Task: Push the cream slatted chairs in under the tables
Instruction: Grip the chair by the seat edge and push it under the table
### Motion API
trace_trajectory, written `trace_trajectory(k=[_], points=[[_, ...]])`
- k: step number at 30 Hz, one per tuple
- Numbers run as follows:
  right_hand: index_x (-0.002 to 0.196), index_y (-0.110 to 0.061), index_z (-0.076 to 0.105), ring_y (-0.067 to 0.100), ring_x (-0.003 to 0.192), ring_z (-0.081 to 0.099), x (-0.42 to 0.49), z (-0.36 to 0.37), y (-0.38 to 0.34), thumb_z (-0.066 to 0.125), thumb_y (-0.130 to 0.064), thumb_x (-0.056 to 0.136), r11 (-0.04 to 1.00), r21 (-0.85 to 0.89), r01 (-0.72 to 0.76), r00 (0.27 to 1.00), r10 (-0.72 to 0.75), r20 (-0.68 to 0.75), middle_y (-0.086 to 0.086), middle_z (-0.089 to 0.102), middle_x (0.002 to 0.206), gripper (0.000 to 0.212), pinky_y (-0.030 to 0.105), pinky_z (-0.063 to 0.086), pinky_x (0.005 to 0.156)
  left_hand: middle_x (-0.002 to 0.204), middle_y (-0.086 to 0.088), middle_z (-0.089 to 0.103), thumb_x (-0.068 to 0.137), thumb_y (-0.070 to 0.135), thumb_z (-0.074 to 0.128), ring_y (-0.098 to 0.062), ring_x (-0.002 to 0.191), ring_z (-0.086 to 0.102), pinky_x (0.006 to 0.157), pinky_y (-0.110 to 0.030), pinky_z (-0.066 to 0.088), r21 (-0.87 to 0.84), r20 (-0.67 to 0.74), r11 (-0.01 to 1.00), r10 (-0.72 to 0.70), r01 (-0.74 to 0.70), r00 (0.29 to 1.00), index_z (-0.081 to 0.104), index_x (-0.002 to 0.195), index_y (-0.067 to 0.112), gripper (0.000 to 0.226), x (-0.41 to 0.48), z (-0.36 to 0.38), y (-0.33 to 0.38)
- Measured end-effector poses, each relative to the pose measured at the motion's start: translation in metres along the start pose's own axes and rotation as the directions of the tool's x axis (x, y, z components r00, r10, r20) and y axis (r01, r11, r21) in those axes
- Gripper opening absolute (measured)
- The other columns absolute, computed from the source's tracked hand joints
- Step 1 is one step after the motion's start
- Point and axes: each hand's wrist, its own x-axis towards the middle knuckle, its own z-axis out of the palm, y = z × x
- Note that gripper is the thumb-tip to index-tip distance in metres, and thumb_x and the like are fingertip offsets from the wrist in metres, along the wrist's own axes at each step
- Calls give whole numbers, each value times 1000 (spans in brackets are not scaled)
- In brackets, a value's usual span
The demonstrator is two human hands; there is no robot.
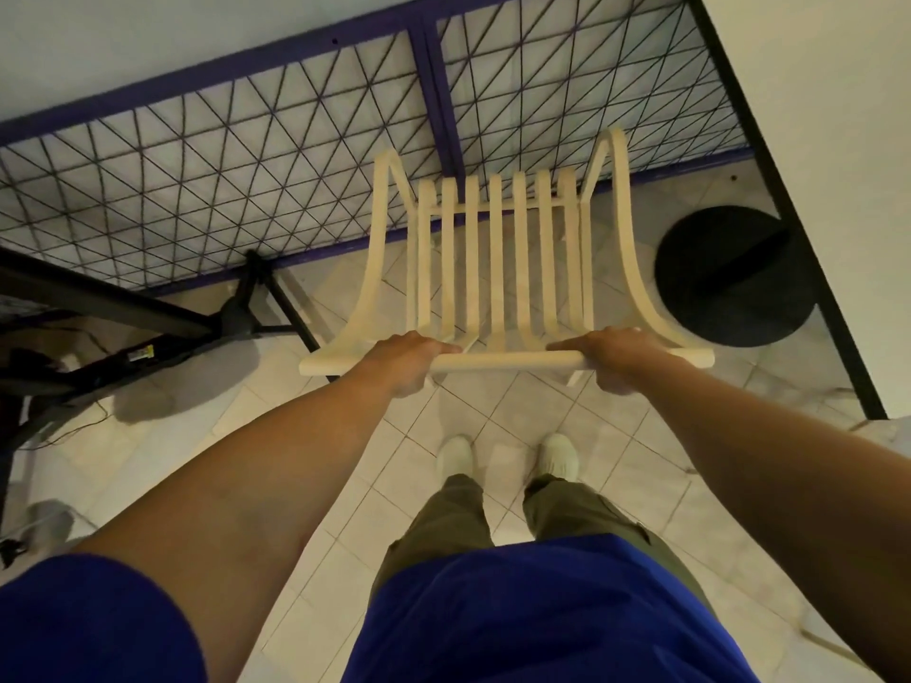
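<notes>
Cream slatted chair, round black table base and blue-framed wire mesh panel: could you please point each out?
cream slatted chair (508, 359), head view, top rail.
round black table base (729, 283), head view, disc surface.
blue-framed wire mesh panel (434, 96), head view, centre post.

Both hands, left (411, 359) and right (613, 357), clenched, arms outstretched.

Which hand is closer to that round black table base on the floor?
Right. The right hand grips the chair top rail's end beside the black base; the left hand grips the far end.
</notes>
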Motion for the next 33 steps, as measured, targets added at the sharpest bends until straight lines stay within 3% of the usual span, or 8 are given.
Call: trace_trajectory(k=[6,12,17,21,26,30,33], points=[[146,-48,38,12,75,55,-5,11,-7,59,-8,93,999,24,-48,998,49,-40,-7,51,98,69,27,46,66,97,-1,48,92,-3,57,-22,79,52,65,-35,41,33,-17,999,42,-42,999,33,150,48,81,0,0,-5],[143,-49,40,15,86,55,-12,20,-28,59,-7,92,985,93,-147,986,153,-63,-10,50,103,69,31,47,78,100,-3,48,93,-4,52,-26,85,54,71,-40,48,95,-14,985,146,-144,989,36,150,46,77,7,-7,-23],[140,-50,45,16,93,55,-13,39,-46,62,-7,91,952,211,-222,967,243,-77,-3,58,118,68,33,50,83,116,-8,53,93,-5,51,-31,98,57,70,-36,42,165,4,953,257,-254,966,38,150,41,75,15,-17,-41],[138,-54,45,16,89,59,-10,52,-68,63,-7,90,924,261,-279,944,314,-99,-6,58,112,69,35,54,84,116,-6,51,91,-5,51,-30,99,57,70,-37,42,214,43,929,301,-304,952,36,151,42,77,25,-26,-58],[138,-53,47,13,81,57,-7,63,-89,67,-8,87,885,331,-328,921,377,-95,-11,52,100,70,31,52,77,101,0,43,91,-5,52,-24,86,48,68,-36,39,273,70,893,354,-359,933,35,151,44,79,33,-33,-76],[142,-52,40,6,72,45,-11,66,-97,65,-10,90,878,346,-332,915,389,-110,-11,46,99,72,28,42,72,106,-2,47,94,-1,51,-24,86,49,70,-37,41,274,95,885,365,-377,926,35,149,47,75,35,-36,-82],[147,-50,33,10,81,49,-12,65,-96,63,-8,90,890,326,-319,927,365,-89,-4,53,108,77,30,45,77,114,-5,56,96,9,55,-26,88,55,70,-37,46,266,85,892,355,-365,931,36,148,50,69,35,-34,-84]])
